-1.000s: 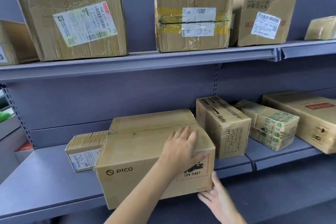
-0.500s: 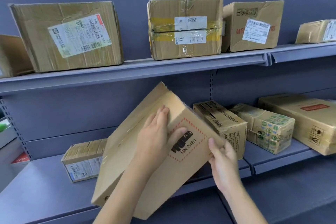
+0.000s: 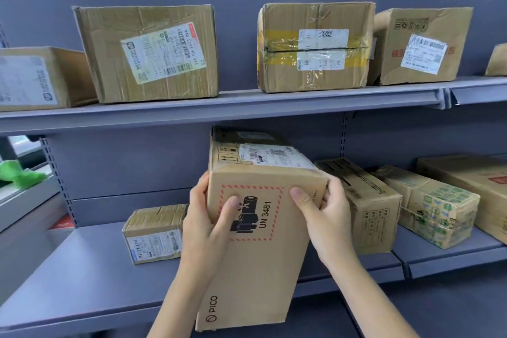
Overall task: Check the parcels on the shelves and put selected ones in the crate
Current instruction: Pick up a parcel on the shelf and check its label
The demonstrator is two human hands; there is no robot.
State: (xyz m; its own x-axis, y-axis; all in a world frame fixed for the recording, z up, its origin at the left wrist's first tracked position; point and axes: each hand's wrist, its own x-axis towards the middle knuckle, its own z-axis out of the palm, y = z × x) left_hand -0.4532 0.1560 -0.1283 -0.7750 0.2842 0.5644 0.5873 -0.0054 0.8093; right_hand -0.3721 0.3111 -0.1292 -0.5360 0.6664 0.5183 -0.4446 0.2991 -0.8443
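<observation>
Currently upended in front of the lower shelf [image 3: 82,277]: PICO box [image 3: 255,250], clamped by left hand [image 3: 204,230] and right hand [image 3: 326,225] at opposite upper edges, thumbs across the front. Probably stiff, moderately light, battery-marked; best gripped lower on both sides.

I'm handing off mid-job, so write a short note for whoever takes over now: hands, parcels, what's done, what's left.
Left hand: grips the left side of the tall brown cardboard PICO box, thumb on its front.
Right hand: grips the box's right upper edge.
The box is upended in front of the lower grey metal shelf, its white shipping label on the top face, readable for checking.
Other cardboard parcels sit untouched on the lower shelf and the upper shelf.
Done: this parcel picked up and turned.
Left: read the label, decide, put it in the crate if selected; the crate is not in view. Then check the rest.
</observation>
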